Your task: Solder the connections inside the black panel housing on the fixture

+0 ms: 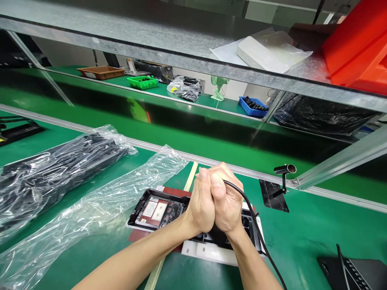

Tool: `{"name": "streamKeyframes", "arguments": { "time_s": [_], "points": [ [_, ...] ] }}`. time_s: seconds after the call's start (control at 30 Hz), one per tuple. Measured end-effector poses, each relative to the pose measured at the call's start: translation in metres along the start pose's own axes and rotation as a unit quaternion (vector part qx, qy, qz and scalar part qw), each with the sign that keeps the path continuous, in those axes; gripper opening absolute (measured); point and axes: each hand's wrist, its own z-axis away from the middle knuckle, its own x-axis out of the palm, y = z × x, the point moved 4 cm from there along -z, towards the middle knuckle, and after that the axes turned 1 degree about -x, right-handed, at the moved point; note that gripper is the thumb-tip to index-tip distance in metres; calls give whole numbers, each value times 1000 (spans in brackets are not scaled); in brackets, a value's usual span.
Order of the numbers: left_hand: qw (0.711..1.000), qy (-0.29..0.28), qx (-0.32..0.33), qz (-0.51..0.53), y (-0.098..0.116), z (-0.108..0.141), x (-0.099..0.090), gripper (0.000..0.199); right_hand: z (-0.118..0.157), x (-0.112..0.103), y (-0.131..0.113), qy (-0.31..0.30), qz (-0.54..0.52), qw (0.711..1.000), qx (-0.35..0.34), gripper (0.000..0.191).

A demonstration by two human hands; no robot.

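Note:
My left hand [201, 205] and my right hand [226, 197] are pressed together, with fingers wrapped and thumbs side by side. A black cable [255, 211] comes out at the top of my right hand and runs down to the lower right. Whatever the cable belongs to is hidden inside the closed hands. Below them lies a long black plastic housing [137, 213] with a label and round holes showing at its left part; my hands cover its middle. Under its right part is a white fixture [208, 253] with screws, and a reddish-brown mat [137, 235] shows beneath the left part.
Clear plastic film [99, 209] and bagged black parts [66, 169] lie at left. A metal tube holder [284, 170] stands at right, near a black part [356, 272]. Overhead runs a metal shelf [136, 44] with a red bin [359, 44]. A slanted metal post [344, 157] rises at right.

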Motion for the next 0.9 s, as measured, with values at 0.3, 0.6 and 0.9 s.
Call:
{"name": "streamKeyframes", "arguments": {
  "time_s": [0.3, 0.6, 0.9],
  "points": [
    [995, -32, -69, -57, -7, -2, -7, 66, -2, -2, -5, 14, 23, 1000, 13, 31],
    [988, -42, -47, -139, -9, 17, -57, 53, -1, -7, -6, 40, 10, 998, 46, 39],
    [871, -244, -212, -369, -46, 69, -90, 36, 7, 4, 0, 86, -169, 974, 126, 40]
  ]
}}
